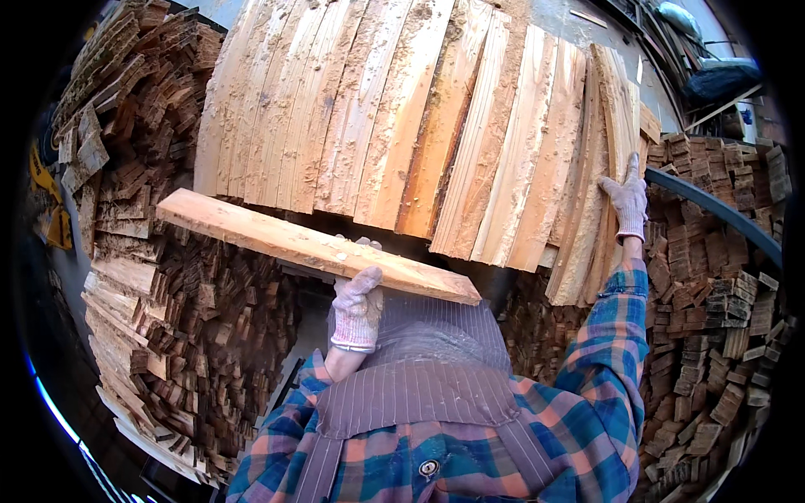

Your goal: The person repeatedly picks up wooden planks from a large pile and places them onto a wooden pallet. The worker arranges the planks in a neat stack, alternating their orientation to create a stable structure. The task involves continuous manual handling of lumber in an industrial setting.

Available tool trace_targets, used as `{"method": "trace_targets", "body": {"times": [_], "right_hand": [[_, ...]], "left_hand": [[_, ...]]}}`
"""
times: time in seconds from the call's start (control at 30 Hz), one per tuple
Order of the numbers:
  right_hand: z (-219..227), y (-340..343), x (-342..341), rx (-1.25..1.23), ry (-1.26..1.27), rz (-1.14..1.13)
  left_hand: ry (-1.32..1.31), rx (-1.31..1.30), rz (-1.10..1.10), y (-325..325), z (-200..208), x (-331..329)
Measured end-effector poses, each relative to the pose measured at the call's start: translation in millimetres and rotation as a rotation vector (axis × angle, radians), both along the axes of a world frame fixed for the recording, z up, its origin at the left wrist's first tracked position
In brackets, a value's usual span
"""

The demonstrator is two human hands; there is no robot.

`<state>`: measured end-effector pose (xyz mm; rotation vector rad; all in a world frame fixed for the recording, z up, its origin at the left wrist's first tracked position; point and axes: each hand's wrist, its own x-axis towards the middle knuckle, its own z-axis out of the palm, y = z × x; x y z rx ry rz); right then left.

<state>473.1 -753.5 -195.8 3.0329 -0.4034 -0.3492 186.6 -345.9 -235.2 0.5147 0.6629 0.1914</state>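
Observation:
A short wooden board [310,245] lies slantwise across the front of my body. My left hand [359,310], in a pale dusty work glove, grips it from below, right of its middle, with the thumb at the near edge. Beyond it, a layer of sawdust-strewn planks [377,109] lies side by side. On the rightmost planks [616,109], which stand tilted or bowed, rests my right hand [627,201], also gloved. Its thumb and index finger are stretched apart along the wood; the other fingers are partly hidden.
Tall piles of stacked wood pieces rise on the left [193,327] and right [704,310]. A curved blue-grey bar [717,205] juts out beside my right hand. A yellow tool or machine part [50,197] is at the far left. Dark bags [721,84] lie at the far right.

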Motion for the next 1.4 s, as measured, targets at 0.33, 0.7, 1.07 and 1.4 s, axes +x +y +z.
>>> {"method": "trace_targets", "body": {"times": [0.33, 0.7, 1.07, 1.4], "right_hand": [[-7.6, -8.2, 1.4, 0.050, -0.048, 0.071], [47.8, 37.9, -23.8, 0.241, -0.151, 0.066], [32.5, 432.8, -95.2, 0.513, 0.075, 1.031], [-5.9, 479.0, -110.0, 0.391, 0.158, 1.119]], "left_hand": [[0.716, -0.144, 0.041, -39.2, -31.3, 60.1], [0.429, -0.204, 0.254, -11.5, -47.6, 1.3], [0.462, -0.170, 0.156, 22.3, -83.2, 10.4], [0.063, -0.064, 0.067, 82.6, -7.9, -60.5]]}}
